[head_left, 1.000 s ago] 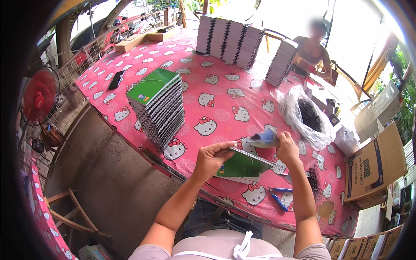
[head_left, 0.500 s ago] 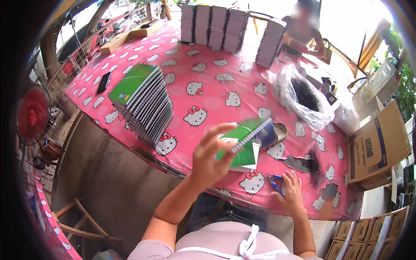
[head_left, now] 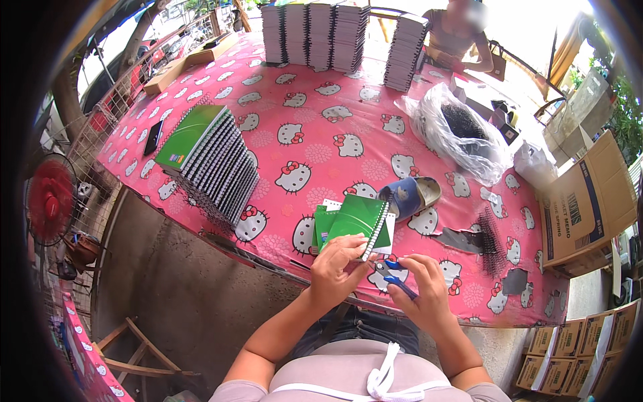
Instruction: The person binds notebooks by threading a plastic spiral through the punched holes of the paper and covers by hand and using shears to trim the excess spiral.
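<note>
My left hand [head_left: 338, 268] grips the lower end of a green-covered spiral notebook [head_left: 358, 218], tilted with its coil on the right side. Beneath it lie other green covers and white punched pages [head_left: 324, 224], partly hidden. In my right hand [head_left: 429, 291] are blue-handled pliers [head_left: 400, 287], their handles spread and their jaws close to the lower end of the coil. Whether the jaws touch the wire I cannot tell. Just beyond the notebook rests a blue slipper [head_left: 405, 199]. A tall stack of green spiral notebooks [head_left: 207, 161] stands to the left.
Black coils fill a clear plastic bag [head_left: 462, 130], and loose black coils [head_left: 493, 244] lie on the pink cloth. Several notebook stacks [head_left: 318, 37] line the far edge, near a seated person [head_left: 459, 40]. A phone [head_left: 154, 137] lies left; a cardboard box [head_left: 586, 208] stands right.
My left hand has brought the raised notebook down over the other covers and pages. My right hand has picked up the pliers from the table and moved them left to the coil's end.
</note>
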### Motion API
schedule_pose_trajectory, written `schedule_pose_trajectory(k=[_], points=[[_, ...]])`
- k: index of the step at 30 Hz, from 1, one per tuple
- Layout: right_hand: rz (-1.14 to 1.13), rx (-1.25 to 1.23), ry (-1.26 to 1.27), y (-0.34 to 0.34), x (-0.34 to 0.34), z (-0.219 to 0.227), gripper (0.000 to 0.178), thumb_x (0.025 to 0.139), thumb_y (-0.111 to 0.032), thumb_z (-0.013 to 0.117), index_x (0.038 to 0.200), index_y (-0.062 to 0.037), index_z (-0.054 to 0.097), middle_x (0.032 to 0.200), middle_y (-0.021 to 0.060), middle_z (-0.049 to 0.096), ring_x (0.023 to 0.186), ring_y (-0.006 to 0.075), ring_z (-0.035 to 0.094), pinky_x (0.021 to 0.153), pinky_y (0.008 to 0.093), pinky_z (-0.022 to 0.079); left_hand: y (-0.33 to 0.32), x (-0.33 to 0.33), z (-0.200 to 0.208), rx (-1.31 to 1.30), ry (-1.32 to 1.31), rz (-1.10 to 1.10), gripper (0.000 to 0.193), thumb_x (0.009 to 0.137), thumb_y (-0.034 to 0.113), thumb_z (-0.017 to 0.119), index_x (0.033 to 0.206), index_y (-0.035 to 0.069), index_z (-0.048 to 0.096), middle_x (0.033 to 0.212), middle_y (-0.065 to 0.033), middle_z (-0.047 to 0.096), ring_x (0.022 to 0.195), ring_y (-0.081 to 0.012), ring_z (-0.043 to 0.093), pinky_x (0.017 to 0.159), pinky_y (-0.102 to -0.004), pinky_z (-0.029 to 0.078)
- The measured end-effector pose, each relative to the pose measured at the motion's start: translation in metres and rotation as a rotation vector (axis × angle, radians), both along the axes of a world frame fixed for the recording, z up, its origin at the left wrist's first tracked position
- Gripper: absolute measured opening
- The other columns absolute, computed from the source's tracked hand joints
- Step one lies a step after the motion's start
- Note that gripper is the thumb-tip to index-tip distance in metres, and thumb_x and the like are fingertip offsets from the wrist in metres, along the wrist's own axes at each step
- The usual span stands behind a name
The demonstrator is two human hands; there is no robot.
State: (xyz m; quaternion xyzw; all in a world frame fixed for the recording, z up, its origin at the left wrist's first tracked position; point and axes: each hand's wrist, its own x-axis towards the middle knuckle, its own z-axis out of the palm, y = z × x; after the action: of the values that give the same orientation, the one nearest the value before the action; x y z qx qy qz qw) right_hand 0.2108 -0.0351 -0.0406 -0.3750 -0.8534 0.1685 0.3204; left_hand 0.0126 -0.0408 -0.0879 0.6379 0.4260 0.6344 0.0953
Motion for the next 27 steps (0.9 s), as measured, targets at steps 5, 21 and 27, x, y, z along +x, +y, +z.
schedule_pose_trajectory(k=[5, 21, 27], points=[[-0.013, -0.009, -0.008, -0.003, -0.002, 0.003, 0.048, 0.073, -0.020, 0.075, 0.114, -0.0038, 0.056, 0.111, 0.0156, 0.056, 0.101, 0.0343, 0.053, 0.089, 0.0467, 0.041, -0.001, -0.002, 0.001, 0.022, 0.054, 0.003, 0.026, 0.071, -0.006, 0.076, 0.094, -0.002, 0.063, 0.100, -0.0184, 0.068, 0.096, -0.0313, 0.067, 0.083, -0.0389, 0.053], [-0.242, -0.317, 0.112, 0.009, 0.040, -0.046, 0.037, 0.076, -0.017, 0.076, 0.105, -0.0005, 0.060, 0.106, 0.0161, 0.063, 0.106, 0.0331, 0.058, 0.090, 0.0447, 0.047, 0.011, -0.028, 0.006, 0.216, 0.073, 0.095, 0.032, 0.069, -0.010, 0.073, 0.099, -0.002, 0.064, 0.100, -0.0167, 0.068, 0.093, -0.0303, 0.067, 0.082, -0.0401, 0.053], [-0.157, 0.321, -0.023, 0.035, 0.013, -0.004, 0.056, 0.068, -0.021, 0.081, 0.114, -0.0028, 0.054, 0.128, 0.0205, 0.046, 0.118, 0.0402, 0.046, 0.096, 0.0486, 0.039, 0.019, -0.036, 0.050, 0.217, 0.227, 0.025, 0.032, 0.071, -0.006, 0.071, 0.102, 0.000, 0.065, 0.101, -0.0143, 0.066, 0.090, -0.0276, 0.065, 0.077, -0.0375, 0.052]])
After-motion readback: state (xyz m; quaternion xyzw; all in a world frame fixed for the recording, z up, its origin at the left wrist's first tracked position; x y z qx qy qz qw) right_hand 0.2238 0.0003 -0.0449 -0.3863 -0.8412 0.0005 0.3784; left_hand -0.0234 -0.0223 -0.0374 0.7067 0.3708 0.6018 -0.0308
